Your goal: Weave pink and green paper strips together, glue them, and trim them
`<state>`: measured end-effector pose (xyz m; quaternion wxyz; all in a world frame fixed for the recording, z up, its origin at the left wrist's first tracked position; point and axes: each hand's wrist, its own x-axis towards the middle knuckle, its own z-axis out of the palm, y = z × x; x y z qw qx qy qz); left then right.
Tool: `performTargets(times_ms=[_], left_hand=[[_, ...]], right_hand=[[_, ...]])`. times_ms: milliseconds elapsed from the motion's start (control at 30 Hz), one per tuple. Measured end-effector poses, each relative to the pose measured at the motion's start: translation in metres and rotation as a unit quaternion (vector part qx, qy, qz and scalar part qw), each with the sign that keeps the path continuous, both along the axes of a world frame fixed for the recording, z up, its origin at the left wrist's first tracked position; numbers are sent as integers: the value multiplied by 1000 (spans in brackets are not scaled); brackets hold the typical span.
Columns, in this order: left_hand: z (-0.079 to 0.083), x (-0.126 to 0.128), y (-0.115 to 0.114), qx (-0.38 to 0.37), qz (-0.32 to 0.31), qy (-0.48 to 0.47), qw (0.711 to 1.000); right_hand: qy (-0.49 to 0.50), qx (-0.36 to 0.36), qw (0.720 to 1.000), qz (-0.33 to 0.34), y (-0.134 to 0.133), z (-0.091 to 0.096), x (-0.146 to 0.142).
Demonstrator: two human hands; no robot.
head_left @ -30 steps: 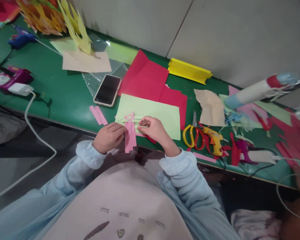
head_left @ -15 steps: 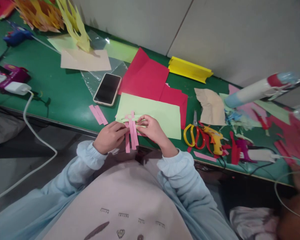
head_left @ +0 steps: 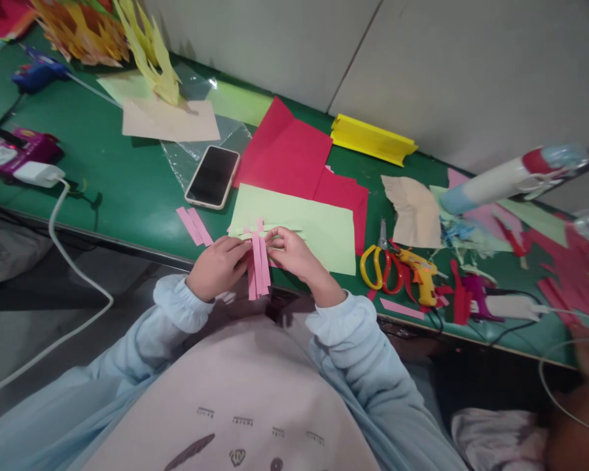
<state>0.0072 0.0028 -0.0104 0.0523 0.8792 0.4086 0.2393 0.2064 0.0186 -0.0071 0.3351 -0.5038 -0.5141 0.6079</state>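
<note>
Head view: looking down at a green counter spread with coloured paper, handwork at the near edge.
Left hand: closed at the fingertips on the left side of several pink strips, apparently to stop them sliding apart.
Right hand: bent, with fingertips at the right side of the same bundle; cannot tell whether gripping a strip or only steadying.
Pink strips: side by side between both hands, hanging toward the near edge, crossed near the far ends by thin pale green strips; held at that crossing probably because loosest there.
Pale green sheet: flat just beyond the fingers, overlapping red sheets on the far side, perhaps serving as a work surface.
Two spare pink pieces: left of the left hand, probably set there for easy reach.
Phone: face up, farther off, left of the red sheets.
Scissors: to the right, handles near and blades far, handy for picking up.
Yellow glue gun: lying just right of the scissors.
</note>
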Motion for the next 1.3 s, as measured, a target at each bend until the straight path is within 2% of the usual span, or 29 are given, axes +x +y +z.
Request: performTargets(times_ms=[200, 400, 567, 733, 900, 1033, 1133, 1300], left_hand=[[5, 1, 2, -25, 12, 5, 1000], [10, 4, 4, -54, 19, 21, 998], [15, 3, 4, -80, -7, 32, 996], [14, 5, 3, -76, 11, 33, 997], [12, 7, 3, -72, 24, 26, 997], [15, 8, 3, -83, 26, 32, 996], [16, 9, 3, -86, 25, 39, 995], [13, 11, 2, -76, 48, 52, 995]], right_hand=[[19, -21, 1000, -3, 0, -1, -2], [63, -74, 995, -11, -1, 6, -4], [73, -70, 995, -13, -2, 10, -2], [83, -72, 994, -10, -3, 8, 1], [53, -45, 998, -6, -3, 7, 3], [-9, -4, 1000, 2, -7, 18, 7], [-16, 9, 1000, 7, -8, 26, 10], [-36, 38, 999, 10, -7, 26, 10]])
